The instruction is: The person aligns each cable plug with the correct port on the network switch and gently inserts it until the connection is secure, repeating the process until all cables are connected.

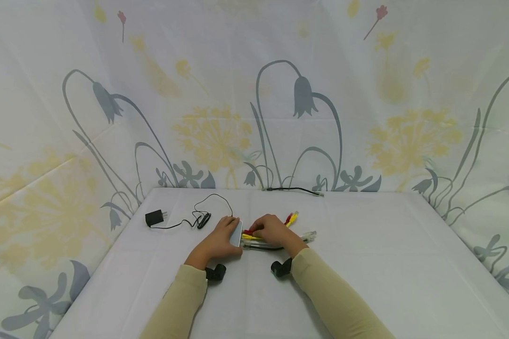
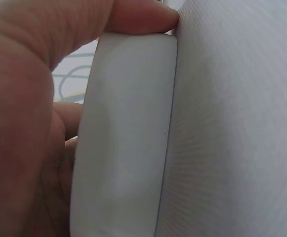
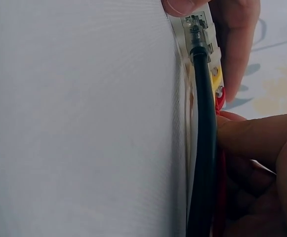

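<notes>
A small white box (image 1: pixel 236 234) with a row of cable sockets stands on the table. My left hand (image 1: pixel 218 240) grips it from the left, thumb at its near end; in the left wrist view its plain white side (image 2: pixel 126 133) fills the middle. Pinched in the fingers of my right hand (image 1: pixel 273 230) is a red network cable (image 3: pixel 220 101), right at the sockets. Alongside it a yellow cable (image 1: pixel 251 237), pale grey cables (image 1: pixel 256 243) and a black cable (image 3: pixel 205 143) run from the box. The black one's clear plug (image 3: pixel 195 32) sits at a socket.
A black power adapter (image 1: pixel 154 217) lies at the left, its thin cord bundled (image 1: pixel 203 220) and running to the box. Another short black cable (image 1: pixel 294 189) lies along the table's back edge. Loose cable ends (image 1: pixel 294 217) and clear plugs (image 1: pixel 310 236) lie beyond my right hand.
</notes>
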{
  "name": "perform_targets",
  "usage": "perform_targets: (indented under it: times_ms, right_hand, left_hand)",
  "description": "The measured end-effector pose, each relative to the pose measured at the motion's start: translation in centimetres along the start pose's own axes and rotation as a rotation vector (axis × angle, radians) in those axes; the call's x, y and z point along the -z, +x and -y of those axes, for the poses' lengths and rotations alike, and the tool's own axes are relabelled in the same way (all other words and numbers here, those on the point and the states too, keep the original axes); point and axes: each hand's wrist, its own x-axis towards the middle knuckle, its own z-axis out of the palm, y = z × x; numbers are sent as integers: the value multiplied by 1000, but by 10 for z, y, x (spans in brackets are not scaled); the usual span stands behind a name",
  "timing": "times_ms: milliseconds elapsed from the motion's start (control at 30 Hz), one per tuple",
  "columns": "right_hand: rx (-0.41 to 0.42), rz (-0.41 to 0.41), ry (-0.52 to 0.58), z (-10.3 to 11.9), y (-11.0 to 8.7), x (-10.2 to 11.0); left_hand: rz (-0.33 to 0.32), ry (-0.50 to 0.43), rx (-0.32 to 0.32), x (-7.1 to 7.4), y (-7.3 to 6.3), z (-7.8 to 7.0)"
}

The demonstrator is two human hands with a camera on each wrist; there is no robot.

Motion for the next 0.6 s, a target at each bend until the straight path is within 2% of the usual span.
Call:
perform_targets:
  times_ms: [600]
  right_hand:
    - [-6,3,-25,2,1,1]
  left_hand:
    - [6,3,12,1,1,0]
